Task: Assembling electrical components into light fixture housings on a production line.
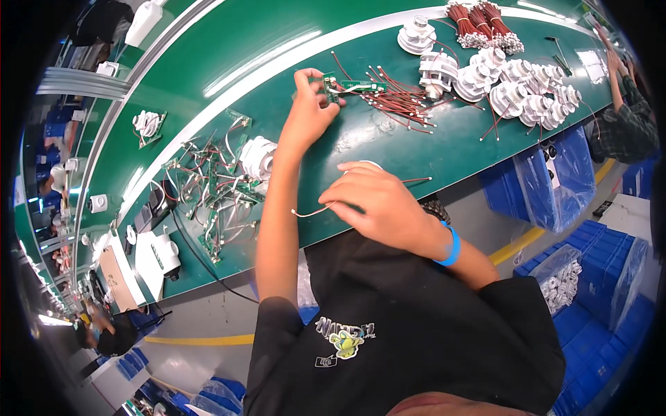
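Observation:
My left hand (310, 114) is raised over the far side of the green bench, its fingers closed on a small green circuit board (330, 86). From that board a white cable leads to a second narrow board (366, 87), beside a loose pile of red-brown wires (399, 104). Nearer to me, my right hand (374, 204), with a blue wristband, pinches a thin wire (313, 211) between thumb and fingers. One white-tipped end sticks out to the left. A white rounded thing (372, 164) shows partly behind this hand; the rest is hidden.
Left of my left forearm lies a tangle of boards and cables (218, 184) beside a white ribbed housing (258, 158). Several white housings (510, 97) and bundled red wires (483, 26) stand to the right. Blue bins (548, 180) sit below the bench; another person's arm (615, 80) is far right.

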### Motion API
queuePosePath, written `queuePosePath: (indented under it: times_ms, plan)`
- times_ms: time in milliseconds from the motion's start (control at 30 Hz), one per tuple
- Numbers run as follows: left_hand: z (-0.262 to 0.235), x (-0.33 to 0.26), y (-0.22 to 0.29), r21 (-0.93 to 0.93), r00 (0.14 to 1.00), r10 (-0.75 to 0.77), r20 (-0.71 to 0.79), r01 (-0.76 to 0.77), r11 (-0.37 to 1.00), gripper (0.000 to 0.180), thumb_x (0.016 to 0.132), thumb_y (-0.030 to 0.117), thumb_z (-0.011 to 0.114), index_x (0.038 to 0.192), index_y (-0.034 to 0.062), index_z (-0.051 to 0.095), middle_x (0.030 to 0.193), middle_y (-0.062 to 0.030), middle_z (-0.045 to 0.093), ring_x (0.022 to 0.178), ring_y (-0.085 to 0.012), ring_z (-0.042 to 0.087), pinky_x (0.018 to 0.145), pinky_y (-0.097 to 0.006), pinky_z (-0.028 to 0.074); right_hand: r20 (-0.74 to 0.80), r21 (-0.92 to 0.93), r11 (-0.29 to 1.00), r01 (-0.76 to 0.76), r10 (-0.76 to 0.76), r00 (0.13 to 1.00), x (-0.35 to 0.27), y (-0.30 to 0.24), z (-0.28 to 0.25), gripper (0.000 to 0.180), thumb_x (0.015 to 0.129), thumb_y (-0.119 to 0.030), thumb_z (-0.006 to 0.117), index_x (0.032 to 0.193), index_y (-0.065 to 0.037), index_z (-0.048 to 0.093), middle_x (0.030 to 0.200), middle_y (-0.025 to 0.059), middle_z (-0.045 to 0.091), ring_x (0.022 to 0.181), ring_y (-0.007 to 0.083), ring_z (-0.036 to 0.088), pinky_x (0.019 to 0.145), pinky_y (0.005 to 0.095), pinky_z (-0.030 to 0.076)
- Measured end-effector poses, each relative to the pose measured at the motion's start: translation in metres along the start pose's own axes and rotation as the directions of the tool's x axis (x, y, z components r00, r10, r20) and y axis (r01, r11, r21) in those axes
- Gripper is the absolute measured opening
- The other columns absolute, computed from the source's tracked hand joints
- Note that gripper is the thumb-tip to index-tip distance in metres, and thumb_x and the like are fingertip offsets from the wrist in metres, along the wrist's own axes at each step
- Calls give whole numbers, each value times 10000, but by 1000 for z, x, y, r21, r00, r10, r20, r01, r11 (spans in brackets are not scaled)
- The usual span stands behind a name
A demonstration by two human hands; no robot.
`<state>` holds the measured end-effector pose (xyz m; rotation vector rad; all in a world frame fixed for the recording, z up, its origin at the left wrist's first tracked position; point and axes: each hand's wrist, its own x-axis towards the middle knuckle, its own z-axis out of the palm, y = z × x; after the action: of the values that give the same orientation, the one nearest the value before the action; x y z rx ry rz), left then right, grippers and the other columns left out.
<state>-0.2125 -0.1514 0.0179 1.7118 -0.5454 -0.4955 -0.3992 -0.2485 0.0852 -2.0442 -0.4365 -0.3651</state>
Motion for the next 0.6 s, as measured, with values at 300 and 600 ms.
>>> queuePosePath:
  times_ms: [300,600]
  plan:
    - [-13,-54,42,-352,981,-140,-131,86,932,575,852,-39,535,1403,46,395,1106,-99,527,939,-221,638,819,-340,555,-133,494,850,-184,283,950,12,-1,-22,186,830,59,689,1016,62,693,1005,154,688,929,195,670,831,300,532]
    - [-17,-155,84,-198,962,-64,-266,11,980,554,881,8,610,1402,-46,431,1251,-110,545,1014,-153,557,791,-270,491,-131,787,596,-159,412,902,23,2,-15,143,855,26,688,994,59,692,1024,115,670,898,145,649,795,261,529]
